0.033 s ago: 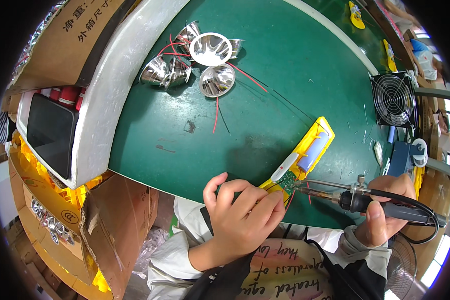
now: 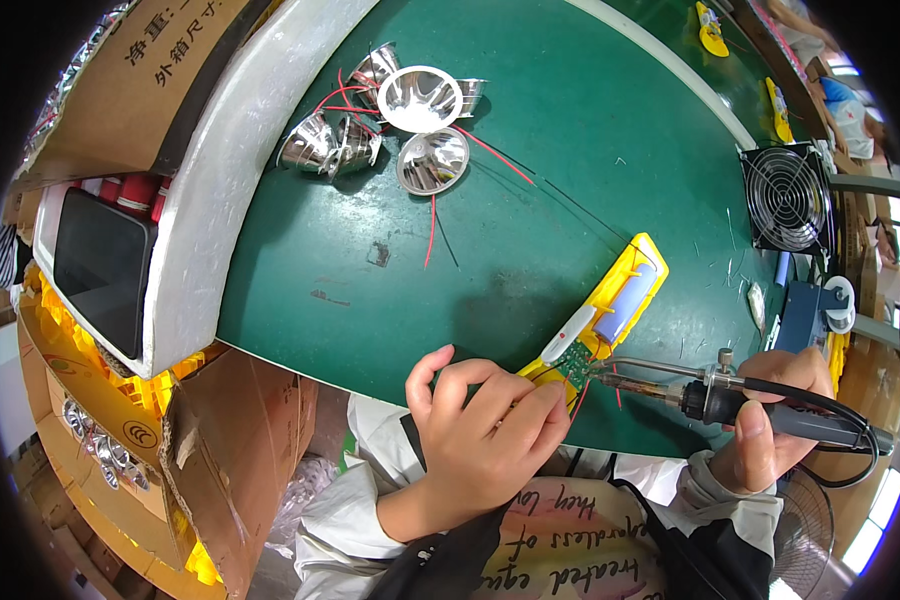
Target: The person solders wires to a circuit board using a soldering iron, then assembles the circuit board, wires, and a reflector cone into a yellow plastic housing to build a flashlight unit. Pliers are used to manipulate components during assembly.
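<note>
Left hand: your left hand (image 2: 485, 425) is curled with the fingers bent, fingertips pressing down on the near end of the yellow housing (image 2: 610, 305) — it pins the piece rather than wrapping around it.
Right hand: your right hand (image 2: 770, 425) is closed around the dark grip of the soldering iron (image 2: 730, 400), thumb along the top.
Iron tip: the metal tip points left and meets the small green circuit board (image 2: 575, 362) at the near end of the housing, just beside your left fingertips.
Housing: the long yellow housing lies slanted on the green table (image 2: 490, 230), near its front edge, its far end pointing up and to the right; a pale blue cell sits in it.
Wires: thin red wires run from the board down past your fingers.
Change: nothing differs from the other frame — both hands, the iron and the housing sit where they did.
Reflectors: a cluster of shiny silver reflector cups (image 2: 390, 125) with red and black leads lies well apart, at the far side of the table.
Fan: a black square fan (image 2: 785, 195) stands to the right.
Box: an open cardboard box (image 2: 210, 450) sits below the table edge at your left.
</note>
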A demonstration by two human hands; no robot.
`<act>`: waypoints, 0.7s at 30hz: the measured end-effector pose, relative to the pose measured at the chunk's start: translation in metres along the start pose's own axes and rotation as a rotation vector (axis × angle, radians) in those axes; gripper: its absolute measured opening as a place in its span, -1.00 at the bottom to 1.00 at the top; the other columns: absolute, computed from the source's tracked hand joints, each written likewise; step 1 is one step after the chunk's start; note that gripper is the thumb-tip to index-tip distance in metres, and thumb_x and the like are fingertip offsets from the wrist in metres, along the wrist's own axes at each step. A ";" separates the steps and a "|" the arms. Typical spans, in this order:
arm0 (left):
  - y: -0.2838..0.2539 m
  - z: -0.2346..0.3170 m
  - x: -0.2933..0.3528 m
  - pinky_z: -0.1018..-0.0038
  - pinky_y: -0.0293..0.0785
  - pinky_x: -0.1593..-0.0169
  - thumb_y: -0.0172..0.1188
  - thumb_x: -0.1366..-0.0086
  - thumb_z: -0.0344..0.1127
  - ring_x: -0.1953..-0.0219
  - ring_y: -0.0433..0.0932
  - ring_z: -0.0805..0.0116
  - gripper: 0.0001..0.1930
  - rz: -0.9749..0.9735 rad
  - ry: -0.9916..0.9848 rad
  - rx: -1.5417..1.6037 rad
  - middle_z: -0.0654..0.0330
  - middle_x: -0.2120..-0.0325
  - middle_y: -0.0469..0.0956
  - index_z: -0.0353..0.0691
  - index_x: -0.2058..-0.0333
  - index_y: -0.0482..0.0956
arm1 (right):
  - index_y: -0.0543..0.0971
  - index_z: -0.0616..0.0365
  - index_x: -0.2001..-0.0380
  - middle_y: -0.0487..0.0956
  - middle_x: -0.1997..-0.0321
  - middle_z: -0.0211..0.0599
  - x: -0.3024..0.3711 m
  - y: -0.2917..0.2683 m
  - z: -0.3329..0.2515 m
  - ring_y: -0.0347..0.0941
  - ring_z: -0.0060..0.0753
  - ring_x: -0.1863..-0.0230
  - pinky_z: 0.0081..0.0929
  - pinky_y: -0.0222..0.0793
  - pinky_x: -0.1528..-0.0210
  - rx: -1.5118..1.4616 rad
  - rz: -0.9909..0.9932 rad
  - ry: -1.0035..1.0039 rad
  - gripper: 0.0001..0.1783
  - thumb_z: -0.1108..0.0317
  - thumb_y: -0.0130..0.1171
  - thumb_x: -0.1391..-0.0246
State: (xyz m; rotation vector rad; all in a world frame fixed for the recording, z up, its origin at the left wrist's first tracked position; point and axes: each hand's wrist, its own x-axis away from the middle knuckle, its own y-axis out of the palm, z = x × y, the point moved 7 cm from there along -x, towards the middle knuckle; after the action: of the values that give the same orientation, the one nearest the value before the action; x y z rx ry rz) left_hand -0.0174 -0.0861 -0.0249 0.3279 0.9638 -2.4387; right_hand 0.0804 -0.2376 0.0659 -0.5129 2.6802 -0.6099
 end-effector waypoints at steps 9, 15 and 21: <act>0.000 -0.001 0.003 0.28 0.19 0.13 0.26 0.30 -0.43 0.49 0.33 0.40 -0.82 0.003 -0.025 -0.028 0.41 0.64 0.34 -0.06 0.59 0.51 | 0.26 0.24 0.61 0.30 0.73 -0.32 0.009 -0.020 0.003 0.12 -0.61 0.76 -0.69 0.02 0.71 -0.038 0.098 -0.006 -0.73 0.44 0.15 0.39; -0.002 -0.002 0.006 0.26 0.18 0.10 0.26 0.24 -0.43 0.43 0.36 0.41 -0.83 -0.007 -0.074 -0.027 0.40 0.53 0.44 -0.08 0.55 0.53 | 0.24 0.25 0.57 0.30 0.71 -0.24 0.014 -0.036 0.000 0.14 -0.58 0.71 -0.70 0.02 0.66 -0.045 0.183 -0.059 -0.70 0.39 0.13 0.37; 0.003 -0.001 0.010 0.24 0.15 0.04 0.24 0.22 -0.44 0.40 0.39 0.41 -0.84 0.005 -0.010 -0.070 0.37 0.39 0.51 -0.10 0.55 0.52 | 0.23 0.25 0.54 0.29 0.71 -0.22 0.016 -0.046 -0.004 0.14 -0.62 0.75 -0.74 0.05 0.71 -0.055 0.272 -0.107 -0.69 0.34 0.11 0.30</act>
State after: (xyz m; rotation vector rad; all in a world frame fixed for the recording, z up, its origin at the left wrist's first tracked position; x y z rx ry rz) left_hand -0.0245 -0.0912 -0.0311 0.2940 1.0395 -2.3934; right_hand 0.0776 -0.2818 0.0871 -0.1829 2.6074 -0.4200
